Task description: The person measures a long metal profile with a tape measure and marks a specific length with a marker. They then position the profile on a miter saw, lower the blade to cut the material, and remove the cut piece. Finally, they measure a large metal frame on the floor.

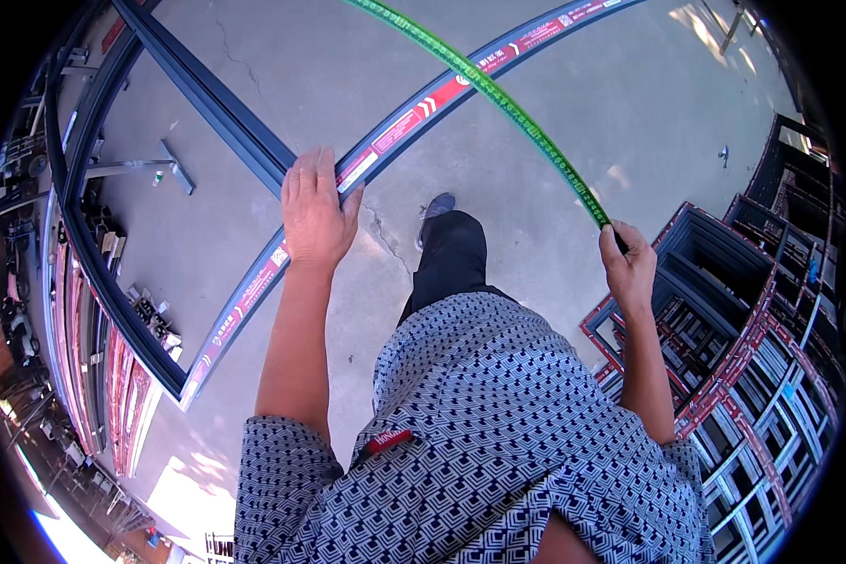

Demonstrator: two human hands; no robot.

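My left hand (320,209) lies over a long dark metal frame bar with a red-and-white printed strip (399,127), at the joint with a dark crossbar (221,103). Its fingers reach past the bar's far edge, and the thumb sits along the bar's right part. My right hand (627,263), at the right, is closed on the end of a green tape measure (526,127). The tape's marked blade arches up and left, passing over the printed bar and leaving the picture at the top. A small dark part shows between my right fingers; the rest is covered.
At the right stand stacked dark frames (714,273) with red edging. Long bars (94,367) and red-and-white strips lie at the left, beyond the frame's corner (183,390). A grey metal stand (174,167) is on the cracked concrete floor (376,282). My shoe (437,204) shows below.
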